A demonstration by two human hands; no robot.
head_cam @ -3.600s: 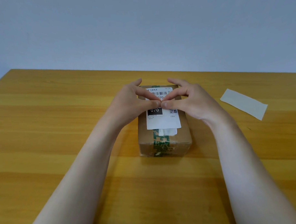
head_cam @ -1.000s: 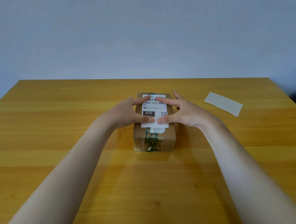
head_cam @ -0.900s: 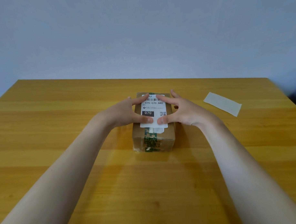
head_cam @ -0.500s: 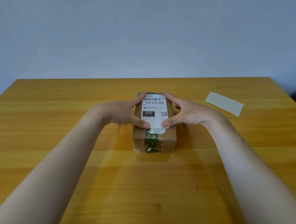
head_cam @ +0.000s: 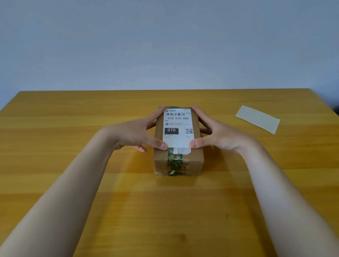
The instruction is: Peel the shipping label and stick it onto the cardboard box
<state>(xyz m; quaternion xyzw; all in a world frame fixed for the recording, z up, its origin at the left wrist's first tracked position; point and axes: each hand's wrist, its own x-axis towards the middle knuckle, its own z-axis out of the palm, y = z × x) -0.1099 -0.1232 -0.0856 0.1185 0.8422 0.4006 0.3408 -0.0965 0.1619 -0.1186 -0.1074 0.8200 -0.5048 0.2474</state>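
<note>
A small cardboard box (head_cam: 194,156) with green printed tape stands in the middle of the wooden table. The white shipping label (head_cam: 178,128), printed 070-070-A80, lies flat on the box's top face. My left hand (head_cam: 138,134) spans the box's left side, thumb pressing the label's near left corner, forefinger at the far left corner. My right hand (head_cam: 218,134) mirrors it on the right side, thumb on the near right corner. An older white label scrap (head_cam: 182,150) shows beneath the label's near edge.
The peeled-off backing paper (head_cam: 257,118), a pale strip, lies on the wooden table (head_cam: 68,116) to the right of the box. The table's far edge meets a plain grey wall.
My fingers slid outward from the label's middle to its side edges and corners. Both hands now flank the box. The box and backing paper stayed in place.
</note>
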